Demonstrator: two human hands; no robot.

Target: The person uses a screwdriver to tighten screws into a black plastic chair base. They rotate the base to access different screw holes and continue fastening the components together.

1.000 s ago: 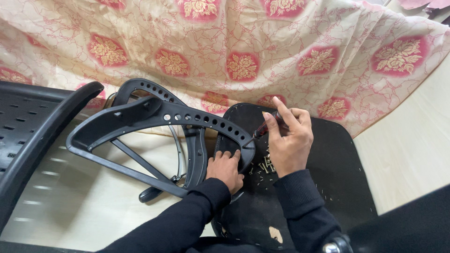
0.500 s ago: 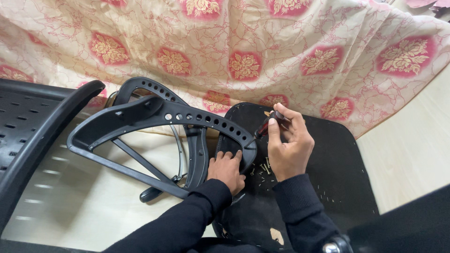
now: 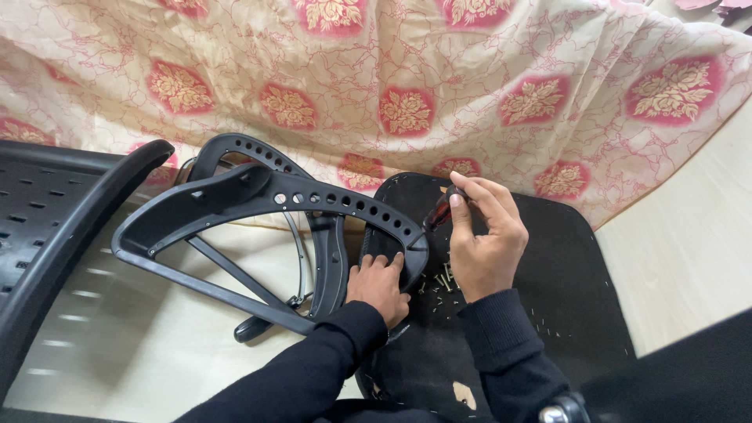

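A black plastic chair frame (image 3: 258, 205) with rows of holes lies tilted over the floor, one end resting on a black seat cushion (image 3: 564, 290). My left hand (image 3: 378, 283) presses flat on the cushion just under the frame's end. My right hand (image 3: 484, 239) grips a small dark red-handled screwdriver (image 3: 439, 211), its tip pointing down at the frame's end near the last holes. Several small screws (image 3: 442, 278) lie loose on the cushion between my hands.
A second black perforated chair part (image 3: 55, 227) fills the left edge. A cream cloth with red floral patches (image 3: 407, 86) covers the background. Pale floor (image 3: 689, 243) shows to the right and below the frame.
My right hand has turned and shifted slightly on the screwdriver, fingers curling more around its handle. My left hand and the frame have stayed in place.
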